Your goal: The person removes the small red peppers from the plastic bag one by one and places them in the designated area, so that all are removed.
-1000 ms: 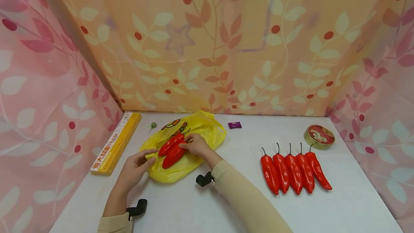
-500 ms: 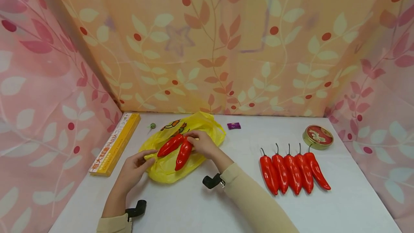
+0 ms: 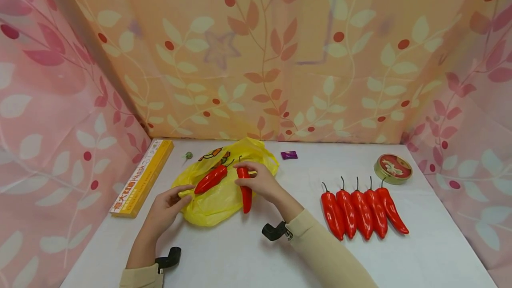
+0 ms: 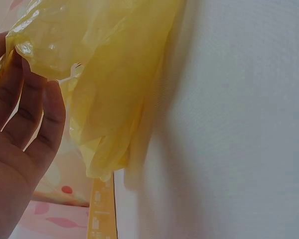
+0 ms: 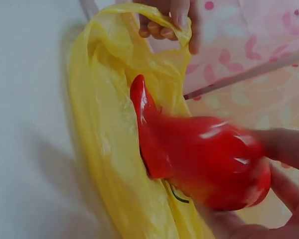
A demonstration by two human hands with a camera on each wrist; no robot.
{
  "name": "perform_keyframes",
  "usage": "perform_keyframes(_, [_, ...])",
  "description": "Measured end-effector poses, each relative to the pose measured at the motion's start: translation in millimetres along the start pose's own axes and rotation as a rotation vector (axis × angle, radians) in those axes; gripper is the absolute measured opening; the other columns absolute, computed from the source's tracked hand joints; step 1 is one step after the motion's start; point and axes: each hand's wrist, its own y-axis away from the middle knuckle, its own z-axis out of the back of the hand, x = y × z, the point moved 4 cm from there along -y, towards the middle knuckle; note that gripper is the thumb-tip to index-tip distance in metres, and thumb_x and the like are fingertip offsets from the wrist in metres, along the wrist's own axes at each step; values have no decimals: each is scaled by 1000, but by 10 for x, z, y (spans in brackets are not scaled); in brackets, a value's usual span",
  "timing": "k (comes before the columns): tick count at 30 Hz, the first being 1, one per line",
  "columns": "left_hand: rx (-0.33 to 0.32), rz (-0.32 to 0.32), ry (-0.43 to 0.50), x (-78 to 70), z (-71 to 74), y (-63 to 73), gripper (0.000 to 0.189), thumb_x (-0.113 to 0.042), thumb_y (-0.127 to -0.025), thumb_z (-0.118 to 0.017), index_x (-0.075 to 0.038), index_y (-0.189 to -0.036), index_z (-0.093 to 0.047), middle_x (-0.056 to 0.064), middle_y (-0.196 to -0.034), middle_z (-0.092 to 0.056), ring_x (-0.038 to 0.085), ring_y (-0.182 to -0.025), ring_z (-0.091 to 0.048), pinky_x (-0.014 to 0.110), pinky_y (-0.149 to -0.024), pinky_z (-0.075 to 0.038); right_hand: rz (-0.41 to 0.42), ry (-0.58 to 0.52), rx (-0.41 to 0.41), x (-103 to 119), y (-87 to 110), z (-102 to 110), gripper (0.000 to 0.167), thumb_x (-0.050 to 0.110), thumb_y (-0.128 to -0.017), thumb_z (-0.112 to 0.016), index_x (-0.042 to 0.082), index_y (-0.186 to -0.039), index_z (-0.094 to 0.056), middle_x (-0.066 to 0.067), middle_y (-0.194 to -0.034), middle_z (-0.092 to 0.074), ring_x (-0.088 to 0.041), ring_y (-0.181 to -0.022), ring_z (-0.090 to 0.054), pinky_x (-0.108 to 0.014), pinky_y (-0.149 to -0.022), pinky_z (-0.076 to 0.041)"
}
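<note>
My left hand (image 3: 165,210) pinches the near left edge of a yellow plastic bag (image 3: 216,210); the left wrist view shows thumb and fingertips on the thin film. One red chili pepper (image 3: 211,179) lies on the bag, its stem toward the back. Between thumb and fingers my right hand (image 3: 260,181) holds another red chili pepper (image 3: 246,199) near its stem end, tip pointing down over the bag's right side. In the right wrist view this held pepper (image 5: 214,159) looks blurred and partly covers the one on the bag.
Several red chili peppers (image 3: 364,214) lie in a row at the right. Behind them stands a round red and gold tin (image 3: 394,168). A purple wrapped candy (image 3: 289,155) and a small green item (image 3: 189,155) lie at the back. At the left is a yellow pasta box (image 3: 144,179).
My right hand has lifted one pepper off the bag and carried it to the right, turning it nearly upright. The left hand stays at the bag's edge.
</note>
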Motion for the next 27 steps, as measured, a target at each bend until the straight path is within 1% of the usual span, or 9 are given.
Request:
perform_keyframes(5, [0, 17, -12, 10, -5, -7, 38, -33, -99, -65, -19, -134, -65, 8, -107, -63, 21, -94, -53, 21, -72, -49, -15, -111, 30, -12, 118, 86, 43, 27, -104, -54, 32, -147, -51, -15, -139, -54, -37, -114, -62, -38, -83, -60])
perform_keyframes(8, [0, 13, -27, 0, -12, -22, 38, -30, -100, -64, -16, -135, -64, 8, -107, -63, 20, -93, -53, 21, -72, -49, -15, -183, 70, -24, 202, 140, 43, 28, -109, -44, 28, -151, -45, -18, -138, -52, -39, -108, -67, -44, -83, -60])
perform_keyframes(10, [0, 4, -30, -8, -14, -34, 38, -29, -100, -64, -16, -135, -63, 8, -107, -64, 20, -93, -53, 21, -72, -49, -4, -184, 63, -35, 263, 197, 41, 29, -109, -42, 27, -150, -46, -17, -137, -52, -36, -103, -69, -45, -82, -60])
perform_keyframes(13, [3, -9, -17, -30, -17, -40, 38, -31, -100, -65, -16, -135, -64, 8, -104, -63, 20, -92, -53, 21, -72, -49, 10, -132, 12, -70, 346, 311, 39, 33, -108, -46, 30, -147, -49, -14, -135, -54, -31, -102, -67, -44, -82, -60])
perform_keyframes(16, [6, -1, 3, -16, -19, -41, 39, -33, -98, -66, -18, -134, -65, 8, -102, -62, 21, -93, -53, 22, -72, -49, 11, -12, -54, -102, 422, 428, 43, 41, -100, -61, 39, -142, -52, -8, -133, -56, -29, -108, -61, -40, -80, -59])
perform_keyframes(18, [9, 3, 1, -17, -22, -39, 39, -33, -99, -66, -17, -134, -64, 8, -101, -61, 21, -93, -52, 22, -71, -48, 3, 66, -97, -111, 472, 495, 49, 40, -93, -71, 45, -139, -54, -4, -133, -57, -28, -114, -56, -38, -80, -59])
perform_keyframes(20, [9, 5, -4, -6, -24, -43, 40, -33, -99, -66, -17, -135, -64, 8, -100, -61, 21, -93, -52, 22, -71, -48, -5, 114, -130, -128, 513, 554, 56, 36, -88, -77, 48, -137, -54, -2, -133, -57, -28, -116, -54, -39, -80, -58])
perform_keyframes(23, [9, 1, -6, -5, -25, -39, 40, -33, -99, -66, -17, -135, -64, 7, -100, -61, 21, -93, -52, 22, -71, -48, -19, 136, -179, -159, 565, 633, 59, 29, -87, -78, 47, -138, -54, -4, -133, -57, -29, -116, -55, -39, -78, -59])
perform_keyframes(27, [12, 10, -2, 5, -26, -19, 40, -36, -98, -66, -16, -133, -65, 9, -102, -62, 22, -93, -53, 22, -72, -49, -33, 178, -238, -210, 648, 727, 59, 33, -89, -76, 46, -141, -52, -6, -133, -59, -31, -116, -56, -39, -77, -60])
